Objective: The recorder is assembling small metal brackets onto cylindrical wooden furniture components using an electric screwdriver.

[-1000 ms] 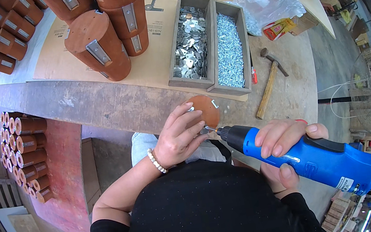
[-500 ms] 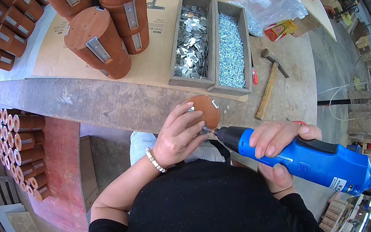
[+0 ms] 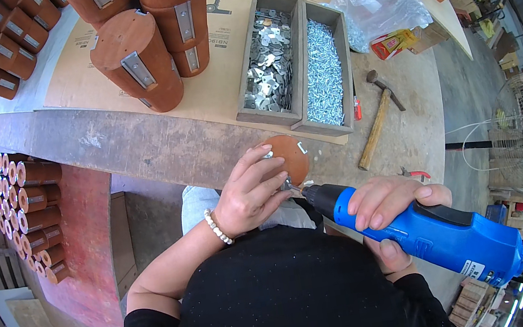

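Note:
My left hand [image 3: 253, 188], with a beaded bracelet at the wrist, grips a round reddish-brown wooden piece [image 3: 289, 156] at the table's near edge. Small metal plates sit at the rim of its face, and a small shiny metal bit shows at my fingertips. Wrapped in my right hand [image 3: 392, 211] is a blue electric screwdriver [image 3: 431, 236], its black nose pointing left. The bit's tip reaches close to my left fingertips; whether it touches a screw is too small to tell. My left fingers hide part of the round piece.
Beyond my hands stands a two-part wooden box with metal plates [image 3: 270, 61] and screws [image 3: 322, 73]. A hammer [image 3: 380, 118] and red-handled pliers [image 3: 417, 174] lie to its right. Brown wooden cylinders [image 3: 149, 65] stand at the back and lie stacked [image 3: 36, 197] at left. A fan [image 3: 520, 131] stands far right.
The screwdriver's rear end has dipped slightly, and its nose has shifted a little to the right. More of the red-handled pliers shows behind my right hand. My left hand keeps its hold.

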`<state>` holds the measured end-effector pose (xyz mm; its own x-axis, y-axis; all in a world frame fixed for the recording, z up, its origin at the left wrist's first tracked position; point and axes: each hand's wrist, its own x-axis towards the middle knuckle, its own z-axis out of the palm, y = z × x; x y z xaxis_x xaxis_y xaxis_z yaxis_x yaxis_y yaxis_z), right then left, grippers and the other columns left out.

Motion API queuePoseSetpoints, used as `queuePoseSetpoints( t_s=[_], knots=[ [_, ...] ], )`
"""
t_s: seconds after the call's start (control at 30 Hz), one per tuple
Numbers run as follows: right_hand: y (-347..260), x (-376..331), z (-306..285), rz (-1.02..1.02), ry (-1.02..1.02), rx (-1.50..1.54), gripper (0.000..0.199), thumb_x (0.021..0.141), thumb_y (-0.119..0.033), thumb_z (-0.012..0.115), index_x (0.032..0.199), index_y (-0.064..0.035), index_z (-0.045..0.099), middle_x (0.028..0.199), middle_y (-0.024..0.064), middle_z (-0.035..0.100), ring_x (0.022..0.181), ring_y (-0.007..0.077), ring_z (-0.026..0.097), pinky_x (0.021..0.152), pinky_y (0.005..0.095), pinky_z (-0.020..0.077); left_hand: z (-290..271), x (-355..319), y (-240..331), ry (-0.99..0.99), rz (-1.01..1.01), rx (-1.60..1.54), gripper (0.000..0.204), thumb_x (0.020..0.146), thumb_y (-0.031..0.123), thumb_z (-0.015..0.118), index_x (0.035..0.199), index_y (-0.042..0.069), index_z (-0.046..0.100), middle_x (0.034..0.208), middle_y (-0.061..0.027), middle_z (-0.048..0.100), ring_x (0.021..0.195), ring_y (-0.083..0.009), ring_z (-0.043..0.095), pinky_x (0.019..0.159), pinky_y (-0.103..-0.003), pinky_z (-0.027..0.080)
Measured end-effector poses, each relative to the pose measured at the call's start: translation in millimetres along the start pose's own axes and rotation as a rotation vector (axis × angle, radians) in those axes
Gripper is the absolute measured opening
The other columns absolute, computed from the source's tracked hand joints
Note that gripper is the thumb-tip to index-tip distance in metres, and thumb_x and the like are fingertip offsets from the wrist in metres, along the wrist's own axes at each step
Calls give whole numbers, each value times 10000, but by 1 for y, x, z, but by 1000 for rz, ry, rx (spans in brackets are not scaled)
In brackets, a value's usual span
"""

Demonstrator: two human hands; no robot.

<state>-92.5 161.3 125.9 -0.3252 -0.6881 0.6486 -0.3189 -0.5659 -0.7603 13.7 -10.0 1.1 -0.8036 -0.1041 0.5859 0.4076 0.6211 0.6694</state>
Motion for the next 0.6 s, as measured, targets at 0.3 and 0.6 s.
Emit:
queuePoseSetpoints(
  t_s=[0.3,0.6],
  knots=[
    [2,5,4,-10,-43,-13,737,668,62,605,1290,-46,225,833,160,574,676,283,601,607,416,506,-2,1,1,2,-1,-2,410,575,74,781,953,19,632,1087,-141,574,1114,-362,486,903,-450,435],
    [-1,1,5,62,27,2,723,705,78,581,1309,-73,215,882,154,565,745,277,597,685,438,495,-2,0,-1,-11,-5,-7,407,581,83,784,953,24,628,1088,-140,573,1122,-362,480,907,-450,429]
  ],
)
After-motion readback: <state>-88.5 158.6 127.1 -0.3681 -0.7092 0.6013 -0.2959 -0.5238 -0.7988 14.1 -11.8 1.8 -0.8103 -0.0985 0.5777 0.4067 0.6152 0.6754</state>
